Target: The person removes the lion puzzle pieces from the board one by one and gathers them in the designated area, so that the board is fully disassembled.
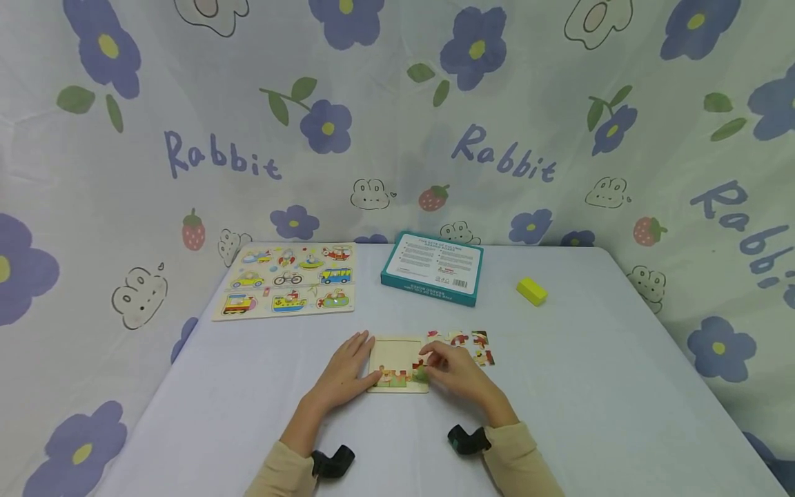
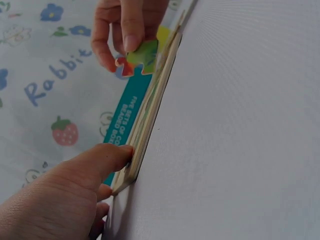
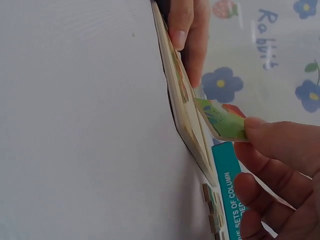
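A small wooden puzzle tray [image 1: 397,351] lies flat on the table, with several joined pieces [image 1: 393,378] along its lower side. My left hand [image 1: 341,373] rests at the tray's left edge, fingers extended and thumb pressing on the lower left of the frame. Between thumb and fingertips my right hand [image 1: 456,373] pinches a green and red jigsaw piece [image 3: 222,120], tilted above the tray's lower right part. In the left wrist view that same piece [image 2: 145,55] shows its knobs and notches. More loose jigsaw pieces [image 1: 481,338] lie right of the tray, partly hidden by the right hand.
Behind the tray lies a teal box [image 1: 431,268] with a white label. A vehicle picture board [image 1: 286,279] is at the back left, and a yellow block [image 1: 531,291] at the back right. A patterned curtain [image 1: 397,159] hangs beyond the white table [image 1: 590,386].
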`<state>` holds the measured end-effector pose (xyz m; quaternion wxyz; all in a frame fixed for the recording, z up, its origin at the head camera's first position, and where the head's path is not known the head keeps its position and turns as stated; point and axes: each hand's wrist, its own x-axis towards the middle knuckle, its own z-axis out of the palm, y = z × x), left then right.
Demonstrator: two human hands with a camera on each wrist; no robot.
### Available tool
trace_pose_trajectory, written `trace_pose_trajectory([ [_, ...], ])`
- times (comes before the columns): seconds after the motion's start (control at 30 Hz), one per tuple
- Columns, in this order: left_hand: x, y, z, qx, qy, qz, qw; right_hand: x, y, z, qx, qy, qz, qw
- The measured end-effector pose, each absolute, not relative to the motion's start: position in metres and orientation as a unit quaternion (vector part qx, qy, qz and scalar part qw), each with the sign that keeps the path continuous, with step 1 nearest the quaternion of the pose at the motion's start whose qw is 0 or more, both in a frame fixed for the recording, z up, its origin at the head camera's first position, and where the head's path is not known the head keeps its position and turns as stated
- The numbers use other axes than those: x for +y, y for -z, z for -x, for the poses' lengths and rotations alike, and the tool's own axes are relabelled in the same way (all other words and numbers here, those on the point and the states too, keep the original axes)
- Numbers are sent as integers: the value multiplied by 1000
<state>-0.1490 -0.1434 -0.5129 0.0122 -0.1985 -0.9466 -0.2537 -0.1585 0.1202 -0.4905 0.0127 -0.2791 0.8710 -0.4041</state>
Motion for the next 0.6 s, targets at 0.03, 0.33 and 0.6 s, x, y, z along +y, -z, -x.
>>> trace_pose_trajectory([
  [0.03, -143, 513, 149, -947, 252, 197, 10, 121, 490, 159, 871, 403, 279, 12],
  [0.33, -141, 511, 147, -947, 254, 194, 9, 130, 490, 161, 879, 398, 262, 11],
  [0.6, -142, 512, 147, -949, 247, 193, 8, 140, 485, 162, 886, 395, 242, 29],
])
